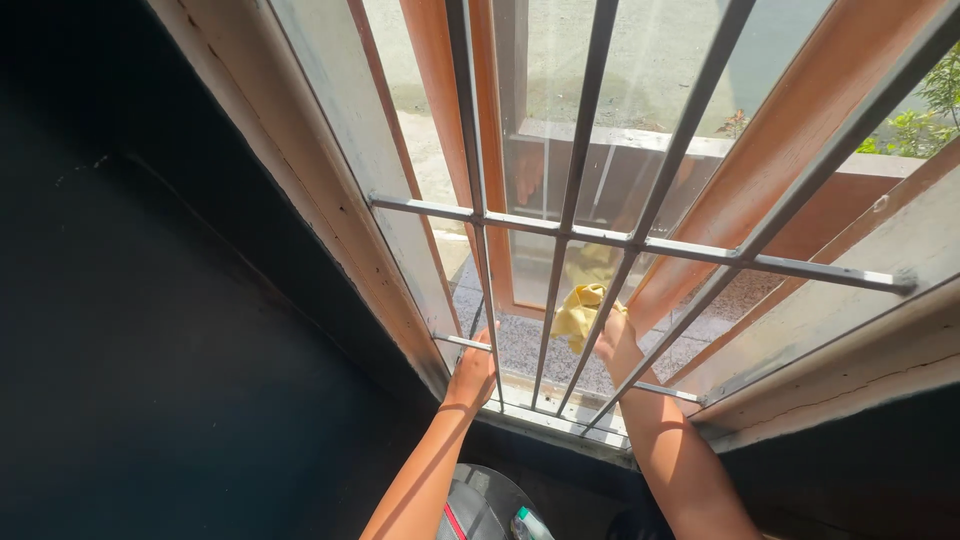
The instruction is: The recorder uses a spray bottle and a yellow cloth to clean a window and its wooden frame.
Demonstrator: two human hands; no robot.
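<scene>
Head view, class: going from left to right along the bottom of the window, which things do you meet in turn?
Dark wall → pale window frame → left hand on the grille → yellow cloth → right hand → right-hand frame.

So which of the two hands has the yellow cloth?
The right hand. It reaches out between the grey window bars and grips the yellow cloth. The left hand holds only a bar, with no cloth.

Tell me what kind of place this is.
Probably a room in a house, at a window: grey metal window bars, an orange-brown wooden shutter frame outside, and paved ground below. The right hand holds a yellow cloth.
</scene>
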